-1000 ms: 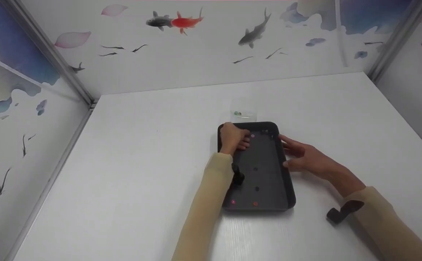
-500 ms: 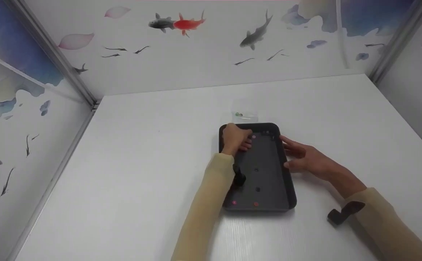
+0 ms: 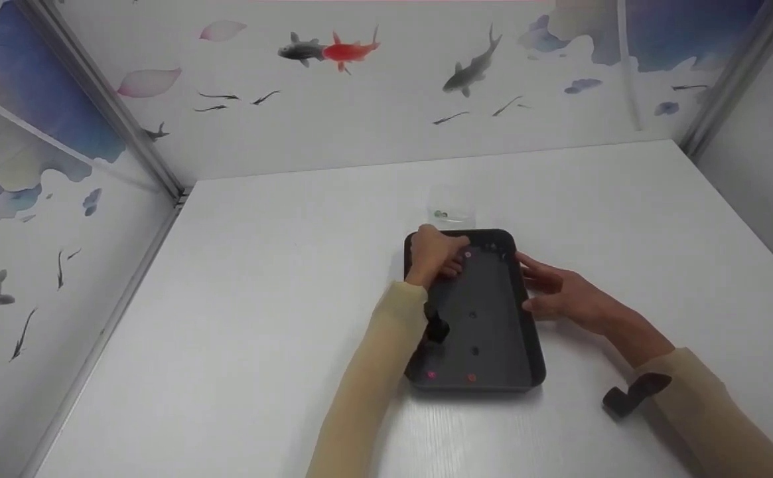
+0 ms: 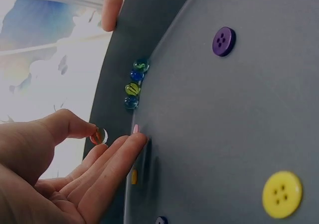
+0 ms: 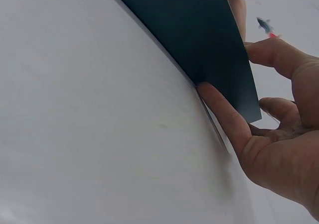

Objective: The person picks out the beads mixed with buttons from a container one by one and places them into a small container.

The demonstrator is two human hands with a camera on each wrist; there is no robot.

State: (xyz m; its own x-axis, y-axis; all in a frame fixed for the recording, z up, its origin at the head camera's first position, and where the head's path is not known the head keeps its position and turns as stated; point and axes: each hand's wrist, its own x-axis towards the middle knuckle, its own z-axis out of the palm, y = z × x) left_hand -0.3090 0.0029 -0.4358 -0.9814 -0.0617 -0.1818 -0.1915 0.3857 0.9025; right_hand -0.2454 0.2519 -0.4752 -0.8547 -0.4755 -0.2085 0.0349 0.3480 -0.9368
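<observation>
A dark rectangular tray (image 3: 492, 332) lies on the white table. My left hand (image 3: 434, 252) is inside its far left corner. Between thumb and a fingertip it pinches a clear marble (image 4: 99, 136) with an orange-red swirl, seen in the left wrist view. Further along the same wall sits a row of several marbles (image 4: 137, 75), blue and yellow-green. A purple button (image 4: 223, 41) and a yellow button (image 4: 282, 194) lie on the tray floor. By the left fingers, a small pink piece (image 4: 136, 129) rests near the wall. My right hand (image 3: 562, 295) touches the tray's outer right wall with spread fingers.
Just behind the tray is a see-through container (image 3: 452, 216) with small greenish things in it. Pink (image 3: 431, 375) and orange-red (image 3: 472, 378) buttons lie near the tray's front. Printed walls (image 3: 333, 106) border the table (image 3: 280, 299).
My left hand has shifted slightly right inside the tray, toward the row of marbles. The right hand stays against the tray's wall. The head view has tilted a little.
</observation>
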